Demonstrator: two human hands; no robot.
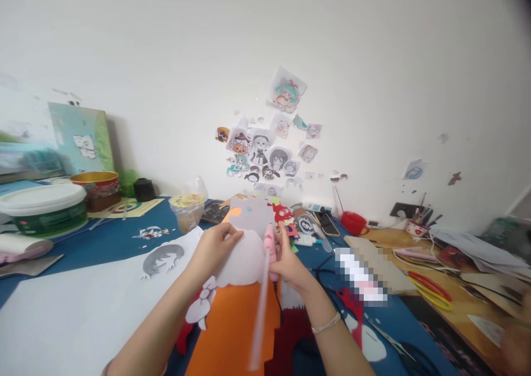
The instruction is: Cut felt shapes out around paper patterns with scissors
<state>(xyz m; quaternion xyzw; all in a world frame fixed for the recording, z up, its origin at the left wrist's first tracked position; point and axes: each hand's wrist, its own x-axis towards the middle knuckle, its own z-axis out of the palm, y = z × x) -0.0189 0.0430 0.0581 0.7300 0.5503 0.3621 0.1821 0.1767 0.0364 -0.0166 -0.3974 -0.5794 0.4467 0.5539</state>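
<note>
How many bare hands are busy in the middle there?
2: the left hand holds a white paper cutout with a scalloped edge at its left side; the right hand grasps a pink corded handheld tool beside it. Some fingers are hidden.

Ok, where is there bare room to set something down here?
The white sheet left of the hair drawing is mostly bare. A smaller blue patch of table lies between the green tub and that sheet. It is crowded beyond the right hand and around the scissors.

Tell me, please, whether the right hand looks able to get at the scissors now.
Probably not: the right hand holds a pink glue gun, though nothing seems to cover the scissors.
</note>
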